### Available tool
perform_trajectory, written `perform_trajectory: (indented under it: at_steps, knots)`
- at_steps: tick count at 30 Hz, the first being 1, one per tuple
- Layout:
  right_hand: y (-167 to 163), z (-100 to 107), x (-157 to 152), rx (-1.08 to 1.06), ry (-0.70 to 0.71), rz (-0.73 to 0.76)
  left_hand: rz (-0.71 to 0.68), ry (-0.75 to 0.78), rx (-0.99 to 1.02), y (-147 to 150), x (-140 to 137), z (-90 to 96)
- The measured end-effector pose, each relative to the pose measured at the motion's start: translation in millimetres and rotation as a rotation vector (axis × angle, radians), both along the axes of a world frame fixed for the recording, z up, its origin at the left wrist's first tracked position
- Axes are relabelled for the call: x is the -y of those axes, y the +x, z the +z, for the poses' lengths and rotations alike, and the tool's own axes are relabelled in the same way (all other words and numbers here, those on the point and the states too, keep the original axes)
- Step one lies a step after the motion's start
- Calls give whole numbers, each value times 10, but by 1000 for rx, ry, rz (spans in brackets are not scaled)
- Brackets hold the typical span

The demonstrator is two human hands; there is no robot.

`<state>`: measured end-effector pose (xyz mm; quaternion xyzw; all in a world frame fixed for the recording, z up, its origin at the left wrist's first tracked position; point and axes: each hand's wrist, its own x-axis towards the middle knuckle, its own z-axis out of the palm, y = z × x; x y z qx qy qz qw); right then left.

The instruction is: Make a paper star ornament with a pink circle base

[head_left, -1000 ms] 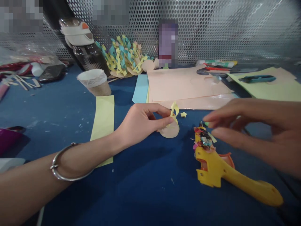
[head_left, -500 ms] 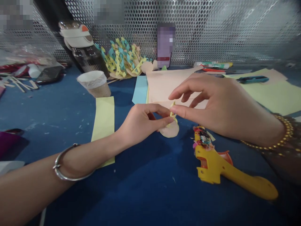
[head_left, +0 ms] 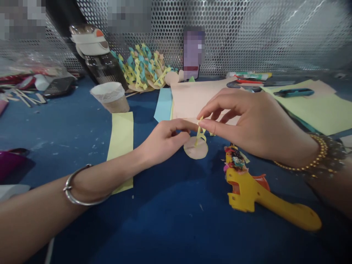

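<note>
A small yellow paper curl (head_left: 199, 136) rises from a pale round paper disc (head_left: 195, 151) lying on the blue table. My right hand (head_left: 233, 119) pinches the tip of the curl between thumb and index finger, its other fingers bent behind. On the disc's left, my left hand (head_left: 170, 141) has its thumb drawn back from the curl and its index finger stretched out near it, with nothing held. A yellow glue gun (head_left: 247, 192) lies below my right hand, its front end covered with colourful scraps. Under my left forearm is a yellow paper strip (head_left: 121, 135).
A paper-like cup (head_left: 110, 97) and a dark bottle (head_left: 101, 66) stand at the back left, beside a cluster of curled paper pieces (head_left: 145, 69). Behind the pink sheets (head_left: 189, 97), a phone (head_left: 193, 53) leans against a perforated metal panel. A utility knife (head_left: 295, 92) lies on yellow paper.
My left thumb has let go of the yellow curl and moved back to the left. My right thumb and index finger have closed on the curl's tip.
</note>
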<state>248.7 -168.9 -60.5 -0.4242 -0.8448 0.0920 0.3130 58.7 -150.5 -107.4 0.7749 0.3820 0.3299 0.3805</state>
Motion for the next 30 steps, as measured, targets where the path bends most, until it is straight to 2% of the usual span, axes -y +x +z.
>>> perform_trajectory:
  at_steps: [3,8,30]
  knots:
    - [-2,4,-1,-4,-2,-2,-133,101,-54,-10,-37,-31]
    - [-1,22,13,2,-11,-11,-200,147,-172,-18,-58,-22]
    - [-8,27,18,-1,-20,-2,-193,76,-72,3,-41,-9]
